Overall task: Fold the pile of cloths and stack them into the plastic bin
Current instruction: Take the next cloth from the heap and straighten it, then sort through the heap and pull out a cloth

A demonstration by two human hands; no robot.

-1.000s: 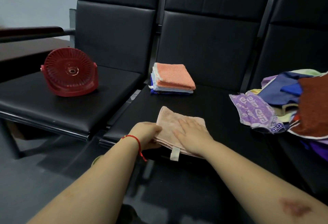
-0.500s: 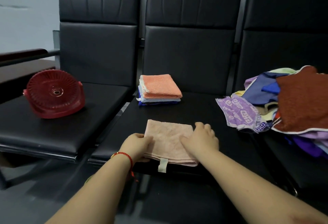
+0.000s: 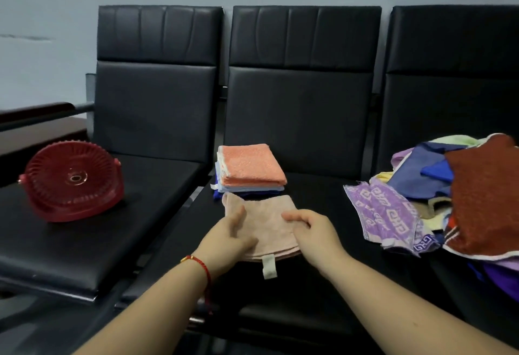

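Note:
A folded pale pink cloth (image 3: 266, 222) with a white tag is lifted slightly off the middle black seat (image 3: 314, 194). My left hand (image 3: 229, 238) holds its left edge, thumb on top. My right hand (image 3: 314, 231) pinches its right edge with curled fingers. Just behind it lies a stack of folded cloths (image 3: 250, 170) topped by an orange one. A loose pile of cloths (image 3: 455, 200) in purple, blue, rust and yellow covers the right seat. A red plastic basket (image 3: 71, 180) lies tipped on its side on the left seat.
Three black padded chairs stand in a row against a pale wall. A dark wooden armrest (image 3: 36, 113) runs at the far left. The floor below the seats is dark.
Both hands have gone from pressing the pink cloth flat near the seat's front edge to gripping its sides. The cloth has moved up toward the folded stack. The view has tilted upward.

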